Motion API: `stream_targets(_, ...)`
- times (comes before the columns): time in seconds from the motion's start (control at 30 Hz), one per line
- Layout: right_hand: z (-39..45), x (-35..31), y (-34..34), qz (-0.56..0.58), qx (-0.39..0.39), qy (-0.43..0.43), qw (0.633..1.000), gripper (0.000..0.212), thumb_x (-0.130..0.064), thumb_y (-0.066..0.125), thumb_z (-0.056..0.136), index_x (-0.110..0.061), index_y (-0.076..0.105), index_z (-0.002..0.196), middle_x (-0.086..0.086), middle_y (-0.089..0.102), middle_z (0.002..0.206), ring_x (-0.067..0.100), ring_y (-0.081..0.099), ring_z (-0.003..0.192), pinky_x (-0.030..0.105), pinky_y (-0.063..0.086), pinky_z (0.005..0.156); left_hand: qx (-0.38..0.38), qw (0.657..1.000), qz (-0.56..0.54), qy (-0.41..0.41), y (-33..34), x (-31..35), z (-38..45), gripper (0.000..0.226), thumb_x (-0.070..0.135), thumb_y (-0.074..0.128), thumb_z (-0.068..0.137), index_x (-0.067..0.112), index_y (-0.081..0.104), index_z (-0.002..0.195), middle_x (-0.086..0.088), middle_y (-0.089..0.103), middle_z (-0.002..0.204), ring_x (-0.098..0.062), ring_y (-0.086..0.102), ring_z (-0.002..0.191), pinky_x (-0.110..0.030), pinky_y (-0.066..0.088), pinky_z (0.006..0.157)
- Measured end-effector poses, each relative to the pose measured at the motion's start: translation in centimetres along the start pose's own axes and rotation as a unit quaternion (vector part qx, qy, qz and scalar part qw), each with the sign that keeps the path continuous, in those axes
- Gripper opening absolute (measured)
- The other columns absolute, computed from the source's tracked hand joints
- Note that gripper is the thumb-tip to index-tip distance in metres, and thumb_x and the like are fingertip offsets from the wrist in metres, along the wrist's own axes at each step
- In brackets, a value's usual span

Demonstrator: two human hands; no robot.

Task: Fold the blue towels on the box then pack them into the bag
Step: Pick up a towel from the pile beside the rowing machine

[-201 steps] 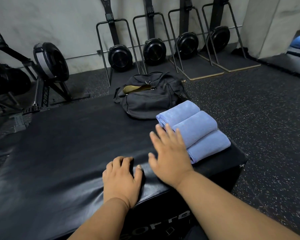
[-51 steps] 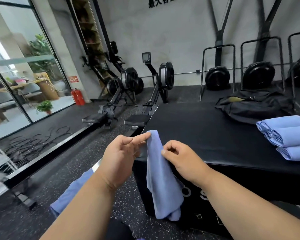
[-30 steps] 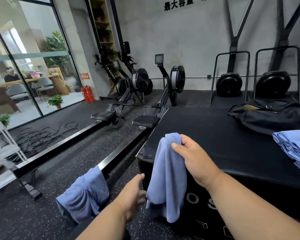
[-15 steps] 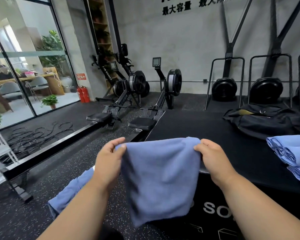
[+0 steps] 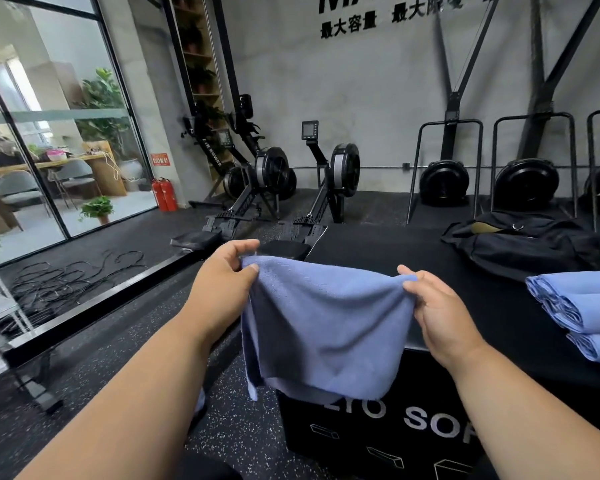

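towel [image 5: 326, 327] stretched wider, sagging lower

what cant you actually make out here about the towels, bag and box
Head view only:
- Folded towels: cut off by the right edge, so their count and full length are unknown.
- Bag: only a narrow opening shows; its contents are hidden by its own dark fabric.
- Box: the near left corner is covered by the held towel, pinched by the left hand and right hand.
- Box lettering: partly hidden by that towel and the right forearm.
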State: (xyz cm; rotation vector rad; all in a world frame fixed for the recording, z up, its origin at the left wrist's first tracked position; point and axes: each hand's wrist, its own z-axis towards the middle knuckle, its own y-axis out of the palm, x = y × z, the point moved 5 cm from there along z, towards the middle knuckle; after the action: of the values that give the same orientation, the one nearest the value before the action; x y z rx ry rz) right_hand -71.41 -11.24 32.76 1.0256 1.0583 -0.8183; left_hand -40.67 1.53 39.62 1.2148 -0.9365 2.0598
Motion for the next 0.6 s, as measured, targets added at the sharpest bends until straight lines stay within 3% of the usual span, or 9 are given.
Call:
stream_targets(0.1,-0.4,-0.6,-0.4,-0.026,0.005,-0.014,1.0,0.028,-0.01,0.057,0.101,-0.022,0.077,0.085,-0.014,0.05,0.153,-0.008,0.05,0.131,0.035,0.042,0.112,0.0,0.998,0.068,-0.016,0.6,-0.3,0.7,0.035,0.013,0.065,0.094,0.035,0.068,0.12,0.008,0.072,0.098,-0.001,0.057,0.071,-0.025,0.044,0.073)
stream_targets(0.2,-0.3,-1.4,-1.1,-0.055,0.029,-0.045,0.997,0.021,-0.01,0.058,0.102,-0.013,0.073,0.117,-0.014,0.047,0.158,-0.01,0.049,0.13,0.028,0.042,0.108,0.011,0.996,0.08,-0.026,1.7,-0.3,1.2,0.032,0.014,0.068,0.093,0.031,0.07,0.12,0.004,0.073,0.103,-0.007,0.064,0.081,-0.025,0.049,0.076)
stream_targets(0.27,0.1,-1.6,-1.9,-0.071,0.037,-0.065,0.995,0.016,-0.01,0.059,0.102,-0.009,0.073,0.108,-0.015,0.047,0.158,-0.005,0.048,0.135,0.034,0.038,0.117,0.01,0.997,0.068,-0.031,2.7,-0.2,1.7,0.03,0.014,0.069,0.092,0.029,0.071,0.118,0.002,0.073,0.103,-0.01,0.065,0.078,-0.024,0.05,0.073)
stream_targets(0.33,0.4,-1.9,-2.7,-0.101,0.031,-0.08,0.991,0.016,-0.01,0.059,0.101,0.005,0.066,0.103,-0.018,0.048,0.156,-0.009,0.047,0.136,0.037,0.035,0.121,0.009,0.998,0.056,-0.032,3.7,-0.2,2.3,0.027,0.013,0.07,0.092,0.028,0.072,0.114,-0.001,0.073,0.1,-0.011,0.063,0.072,-0.024,0.05,0.067)
stream_targets(0.4,0.6,-2.4,-3.6,-0.136,0.043,-0.098,0.985,0.025,-0.008,0.06,0.101,0.015,0.059,0.11,-0.016,0.046,0.156,-0.019,0.047,0.129,0.027,0.042,0.114,0.012,0.999,0.046,-0.027,4.7,-0.2,2.9,0.024,0.014,0.07,0.091,0.028,0.072,0.11,-0.001,0.074,0.097,-0.011,0.061,0.07,-0.026,0.05,0.066)
stream_targets(0.43,0.7,-2.5,-4.0,-0.145,0.05,-0.099,0.983,0.023,-0.007,0.059,0.102,0.015,0.06,0.109,-0.014,0.046,0.157,-0.025,0.045,0.122,0.019,0.046,0.103,0.013,0.999,0.042,-0.027,5.2,-0.2,3.3,0.023,0.014,0.071,0.091,0.028,0.072,0.109,-0.001,0.073,0.095,-0.011,0.06,0.069,-0.027,0.05,0.067)
stream_targets(0.5,0.8,-3.1,-4.5,-0.163,0.064,-0.099,0.98,0.014,-0.008,0.061,0.102,-0.005,0.069,0.09,-0.009,0.046,0.158,-0.029,0.04,0.116,0.011,0.045,0.089,0.018,0.999,0.027,-0.035,6.2,-0.6,4.1,0.021,0.014,0.073,0.09,0.027,0.072,0.107,0.0,0.071,0.09,-0.011,0.058,0.069,-0.026,0.049,0.069)
stream_targets(0.6,1.5,-3.2,-5.9,-0.187,0.083,-0.095,0.974,0.026,-0.016,0.065,0.101,-0.032,0.077,0.085,-0.014,0.052,0.153,-0.017,0.049,0.128,0.02,0.038,0.11,0.022,0.998,-0.013,-0.052,7.7,-1.3,5.5,0.022,0.024,0.076,0.082,0.029,0.073,0.103,0.003,0.071,0.087,-0.01,0.061,0.071,-0.029,0.052,0.074)
